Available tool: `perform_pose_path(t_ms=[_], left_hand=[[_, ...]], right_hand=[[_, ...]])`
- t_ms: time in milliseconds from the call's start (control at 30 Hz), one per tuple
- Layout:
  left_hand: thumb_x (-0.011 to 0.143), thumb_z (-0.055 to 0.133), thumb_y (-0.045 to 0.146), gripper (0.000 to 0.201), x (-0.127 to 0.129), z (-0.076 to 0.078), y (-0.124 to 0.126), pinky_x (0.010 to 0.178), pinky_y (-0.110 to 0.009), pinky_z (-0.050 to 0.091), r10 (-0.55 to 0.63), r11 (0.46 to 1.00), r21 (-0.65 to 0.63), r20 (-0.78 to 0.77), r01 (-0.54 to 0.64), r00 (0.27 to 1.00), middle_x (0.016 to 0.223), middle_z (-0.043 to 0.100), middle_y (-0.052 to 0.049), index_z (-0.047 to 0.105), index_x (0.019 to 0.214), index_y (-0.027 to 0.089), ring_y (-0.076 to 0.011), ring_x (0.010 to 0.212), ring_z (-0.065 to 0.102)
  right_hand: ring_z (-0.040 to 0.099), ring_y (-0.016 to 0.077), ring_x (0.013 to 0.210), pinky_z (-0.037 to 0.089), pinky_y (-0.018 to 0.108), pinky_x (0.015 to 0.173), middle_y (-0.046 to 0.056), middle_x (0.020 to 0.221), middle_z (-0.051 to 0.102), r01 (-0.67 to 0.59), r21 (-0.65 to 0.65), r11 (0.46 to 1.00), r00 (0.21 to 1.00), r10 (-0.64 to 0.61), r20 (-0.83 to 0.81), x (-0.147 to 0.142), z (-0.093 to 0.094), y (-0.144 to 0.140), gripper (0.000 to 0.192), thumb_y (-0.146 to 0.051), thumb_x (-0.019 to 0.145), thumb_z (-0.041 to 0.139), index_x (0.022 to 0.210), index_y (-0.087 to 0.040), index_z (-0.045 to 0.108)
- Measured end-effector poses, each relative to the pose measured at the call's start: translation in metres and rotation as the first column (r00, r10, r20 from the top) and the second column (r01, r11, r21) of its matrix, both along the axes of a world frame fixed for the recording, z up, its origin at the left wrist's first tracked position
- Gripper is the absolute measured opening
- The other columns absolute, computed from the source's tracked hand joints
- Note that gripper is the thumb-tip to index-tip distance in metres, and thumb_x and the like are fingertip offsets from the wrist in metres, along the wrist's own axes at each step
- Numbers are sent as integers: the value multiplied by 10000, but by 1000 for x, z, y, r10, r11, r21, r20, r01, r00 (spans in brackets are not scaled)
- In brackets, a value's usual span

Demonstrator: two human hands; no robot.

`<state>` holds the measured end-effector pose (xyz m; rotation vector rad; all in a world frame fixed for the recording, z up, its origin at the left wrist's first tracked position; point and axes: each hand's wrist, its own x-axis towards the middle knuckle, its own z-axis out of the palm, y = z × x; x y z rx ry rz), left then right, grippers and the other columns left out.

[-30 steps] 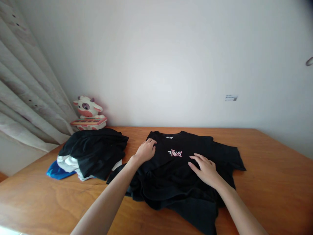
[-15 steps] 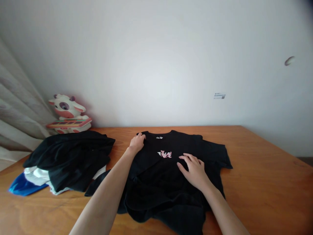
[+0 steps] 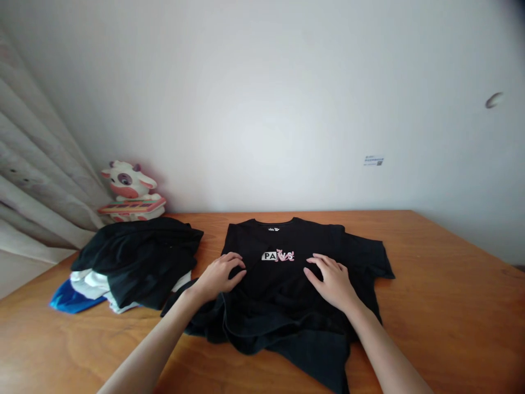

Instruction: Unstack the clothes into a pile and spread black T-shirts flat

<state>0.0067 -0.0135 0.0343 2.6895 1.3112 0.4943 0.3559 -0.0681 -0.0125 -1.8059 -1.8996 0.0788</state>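
A black T-shirt (image 3: 270,284) lies front up on the wooden table, its collar toward the wall. Across its chest runs a "PAWS" print (image 3: 278,255) with a pink cartoon figure. The lower part is bunched in folds, and one sleeve (image 3: 377,257) sticks out at the right. My left hand (image 3: 221,273) rests on the shirt's left side, fingers bent and apart, thumb toward the print. On the other side of the print, my right hand (image 3: 331,278) lies on the cloth with its fingers spread. Neither hand grips the fabric.
Left of the shirt is a heap of clothes (image 3: 143,262), black on top with white and blue beneath. Behind it sits a toy cow with a keyboard (image 3: 133,191). A curtain (image 3: 45,164) hangs at the left, and a white wall (image 3: 266,109) borders the table (image 3: 443,306).
My left hand has come from the collar corner down to the shirt's left side, and the full print now shows. My right hand stays about where it was. The view has shifted slightly.
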Motion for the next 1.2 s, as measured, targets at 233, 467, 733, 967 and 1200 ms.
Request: perform_pose_path(t_ms=[233,467,733,967,1200], left_hand=[[923,566,571,401,-73,13,-50,962,-383,510,-45,999,-12,139,47,989,1120,704,-91,691,1079,224,-267,1047,651],[792,724,552,437,-67,12,-53,954,-402,519,-89,996,-9,98,90,991,1158,681,-92,724,1113,256,-283,1057,639],[876,671,459,461,-67,-2,-51,1079,-435,480,-102,994,-28,115,106,988,1339,684,-90,661,1293,264,-293,1233,632],[910,623,474,485,-53,-15,-3,1139,-482,428,155,983,81,101,-163,983,1323,702,-125,641,1330,233,-314,1278,620],[921,481,263,517,-55,-18,-2,1175,-543,348,88,991,98,36,-91,995,1402,659,-77,573,1429,278,-307,1377,528]], right_hand=[[633,278,1191,431,493,1062,89,1236,718,-55,109,993,981,74,-181,4,5,0,378,-522,962,451,1047,-258,708],[681,269,985,516,408,941,83,948,736,-24,208,978,934,96,-345,2,28,-44,479,-599,988,373,799,-278,675],[447,350,1420,345,533,1162,93,1556,497,-372,-159,915,925,380,24,-4,21,-94,745,-745,799,634,1409,-321,588],[454,303,1435,321,530,1182,125,1564,491,-329,-146,933,935,344,91,-19,29,-41,645,-666,924,527,1411,-248,586],[668,254,1144,463,434,1044,96,1179,741,-71,195,978,994,86,-71,-1,15,-18,470,-490,1041,325,1093,-235,715]])
